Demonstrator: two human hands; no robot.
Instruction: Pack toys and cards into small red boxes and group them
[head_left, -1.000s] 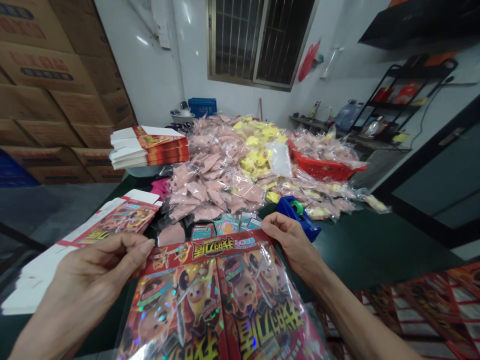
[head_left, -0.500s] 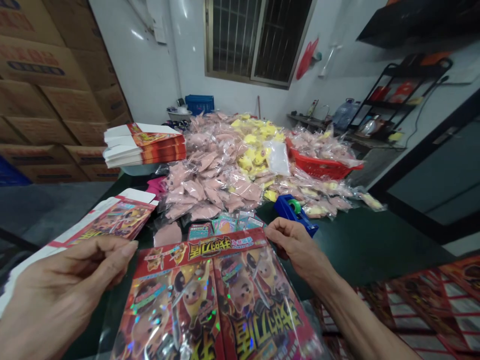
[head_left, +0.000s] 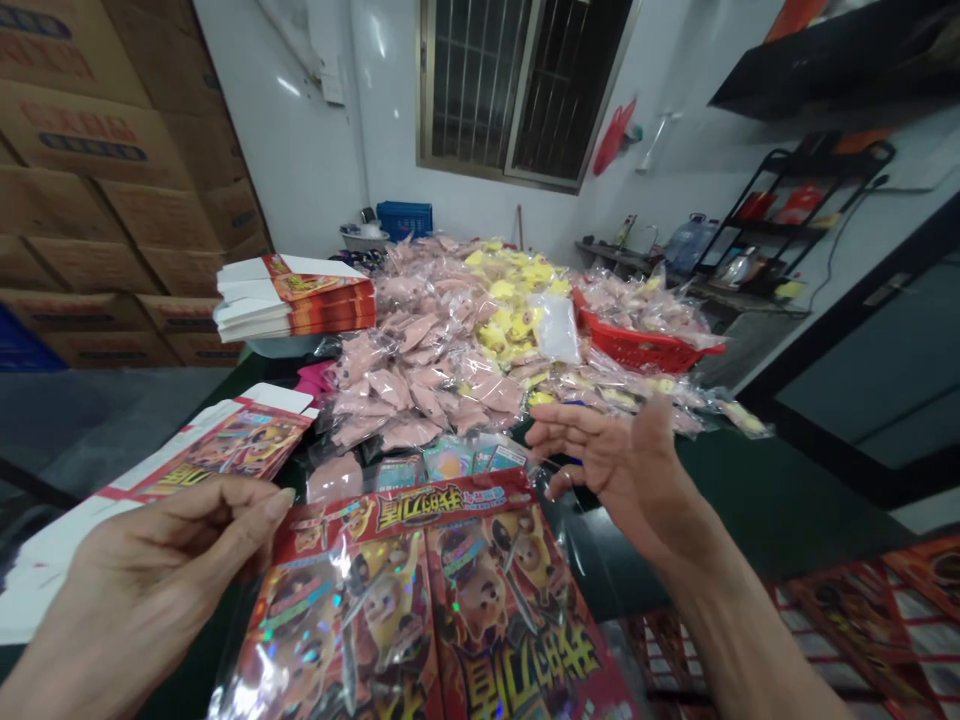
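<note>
My left hand pinches the upper left corner of a clear plastic bag, which holds red printed packaging with cartoon figures and large lettering. My right hand is off the bag, thumb raised and fingers apart, just beyond its upper right corner. Those fingers largely hide the blue tape dispenser; only a little blue shows. Small teal cards lie on the table past the bag's top edge. Next to them is a pink piece in clear wrap.
Wrapped pink pieces and yellow pieces heap across the dark green table. A red basket stands right of them. Flat printed boxes are stacked at left, more boxes nearer. Red printed packs lie lower right.
My right hand has let go of the bag's upper right corner, opened, and moved up and slightly right over the tape dispenser. My left hand keeps its pinch.
</note>
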